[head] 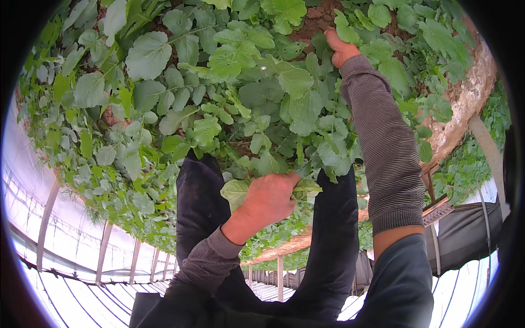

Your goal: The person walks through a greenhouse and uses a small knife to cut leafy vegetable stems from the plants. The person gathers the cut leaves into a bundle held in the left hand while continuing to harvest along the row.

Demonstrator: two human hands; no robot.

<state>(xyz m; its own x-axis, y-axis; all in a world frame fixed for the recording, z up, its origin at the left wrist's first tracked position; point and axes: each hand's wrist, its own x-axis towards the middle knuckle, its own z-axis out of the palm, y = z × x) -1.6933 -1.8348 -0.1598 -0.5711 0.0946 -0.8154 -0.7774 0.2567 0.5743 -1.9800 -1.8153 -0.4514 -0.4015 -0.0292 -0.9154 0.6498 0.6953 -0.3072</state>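
Note:
Broad leafy green plants (229,59) with lobed leaves grow densely before me. My left hand (266,199) is closed around some picked leaves (235,192), held low between my knees; a leaf sticks out to one side and stems to the other. At the upper right my right hand (341,48) reaches down among the plants beside bare soil (318,18). Its fingertips are partly hidden by leaves, and whether it grips a stem cannot be told. Striped sleeve covers reach to both wrists.
My dark-trousered legs (201,205) stand among the plants. A pale earthen ridge (471,94) curves along the right. Upright posts (47,223) and a translucent greenhouse cover line the left. At the right are a slanted post (488,151) and a brush-like object (438,212).

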